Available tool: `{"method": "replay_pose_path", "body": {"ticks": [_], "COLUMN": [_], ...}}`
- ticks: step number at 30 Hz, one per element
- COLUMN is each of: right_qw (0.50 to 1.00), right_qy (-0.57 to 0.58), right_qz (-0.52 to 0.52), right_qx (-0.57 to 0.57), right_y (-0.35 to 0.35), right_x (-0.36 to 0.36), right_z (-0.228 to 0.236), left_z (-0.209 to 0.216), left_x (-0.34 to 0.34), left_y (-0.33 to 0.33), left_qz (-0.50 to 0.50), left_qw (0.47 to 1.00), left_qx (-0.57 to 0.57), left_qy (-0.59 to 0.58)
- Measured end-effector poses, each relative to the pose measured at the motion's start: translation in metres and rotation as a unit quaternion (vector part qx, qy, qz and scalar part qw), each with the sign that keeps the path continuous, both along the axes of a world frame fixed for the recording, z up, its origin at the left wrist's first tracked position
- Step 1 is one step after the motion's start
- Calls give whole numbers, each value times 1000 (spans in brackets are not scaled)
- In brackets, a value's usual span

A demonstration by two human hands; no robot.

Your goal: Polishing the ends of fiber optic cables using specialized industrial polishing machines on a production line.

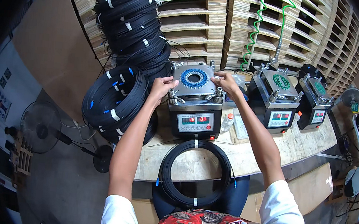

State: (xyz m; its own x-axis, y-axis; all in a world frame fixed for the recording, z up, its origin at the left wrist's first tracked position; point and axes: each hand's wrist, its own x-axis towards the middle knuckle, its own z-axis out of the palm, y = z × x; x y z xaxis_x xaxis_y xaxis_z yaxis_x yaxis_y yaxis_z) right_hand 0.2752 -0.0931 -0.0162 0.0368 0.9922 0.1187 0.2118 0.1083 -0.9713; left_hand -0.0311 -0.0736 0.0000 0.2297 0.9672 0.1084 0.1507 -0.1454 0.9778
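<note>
A square metal plate (182,89) with a ring of blue connectors around a dark round hole lies on top of the nearest bench machine (193,124). My left hand (162,89) pinches the plate's left edge, fingertips partly hidden beside the corner post. At the right edge my right hand (225,82) grips with thumb and bent fingers. The machine has metal posts at its corners and a front panel with red lit digits. In front of it, a coil of black cable (167,166) with white ties and blue ends hangs over the table's near edge.
Coiled black cables (129,26) are stacked high at the back left, with more coils (94,83) on the table. Two similar machines (276,101) with green connectors stand to the right. A small bottle (228,122) is beside the near machine. A fan (41,130) stands left.
</note>
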Motion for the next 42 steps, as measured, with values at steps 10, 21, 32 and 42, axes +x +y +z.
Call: {"method": "replay_pose_path", "body": {"ticks": [10, 21, 32, 42], "right_qw": [1000, 996, 982, 993], "right_qy": [14, 18, -50, 21], "right_qz": [4, 18, -21, -51], "right_qx": [27, 85, 180, 108], "right_y": [-12, -112, -89, -40], "right_x": [-2, -13, -25, 1], "right_z": [1, 15, -9, 34], "left_z": [-9, -17, -16, 15], "left_x": [-2, -15, 3, 0], "left_y": [-1, -67, -68, -12], "left_qz": [-11, -125, -26, 21], "left_qw": [1000, 973, 989, 993], "left_qx": [2, 23, 105, 74], "left_qy": [-12, -192, -99, -90]}}
